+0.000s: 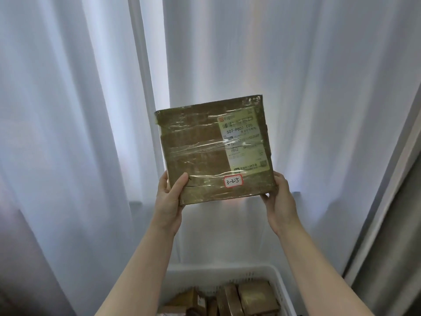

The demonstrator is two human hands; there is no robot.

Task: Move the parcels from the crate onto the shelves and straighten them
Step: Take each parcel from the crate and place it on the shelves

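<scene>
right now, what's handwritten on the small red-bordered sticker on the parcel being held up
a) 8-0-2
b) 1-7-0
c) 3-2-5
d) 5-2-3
C: the red-bordered sticker near the lower edge of the parcel reads 3-2-5, just below the printed shipping label.
</scene>
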